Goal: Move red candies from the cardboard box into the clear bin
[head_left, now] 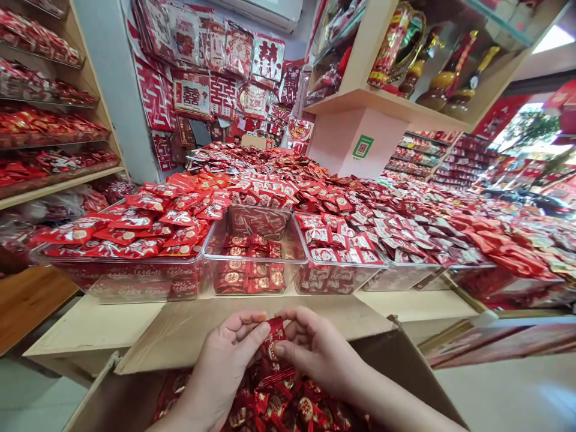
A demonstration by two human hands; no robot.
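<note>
Handling step: left hand (225, 354) and right hand (326, 354) both pinch one red packet (272, 353) over the open carton (171, 336) of similar packets. Moving it seems to call for coordinated fingers, or one hand releasing first. Clear tub (256, 260) on bench (112, 321) beyond.

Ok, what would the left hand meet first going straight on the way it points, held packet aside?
Probably the right hand, whose fingers hold the same red packet; exact depth is unclear.
</note>
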